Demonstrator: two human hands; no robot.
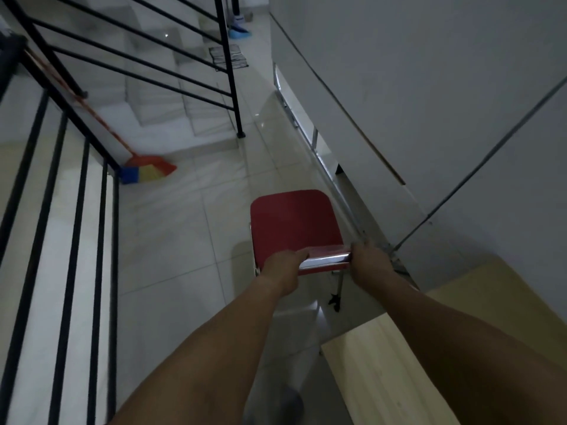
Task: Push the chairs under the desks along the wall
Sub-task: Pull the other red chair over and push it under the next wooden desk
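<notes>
A red chair [294, 222] with a chrome frame stands on the pale tiled floor, its seat pointing away from me along the wall. My left hand [283, 265] grips the left end of the shiny top bar of its backrest. My right hand [369, 260] grips the right end of the same bar. A light wooden desk [399, 372] stands at the lower right against the white wall, beside the chair and nearer to me. One thin chair leg with a black foot shows under the backrest.
A black metal railing [76, 240] runs down the left side. Tiled stairs [171, 96] rise at the upper left, with a colourful broom [147, 170] leaning at their foot. A black post [236, 87] stands ahead. A grey cable [478, 167] crosses the wall. A dark mat lies far ahead.
</notes>
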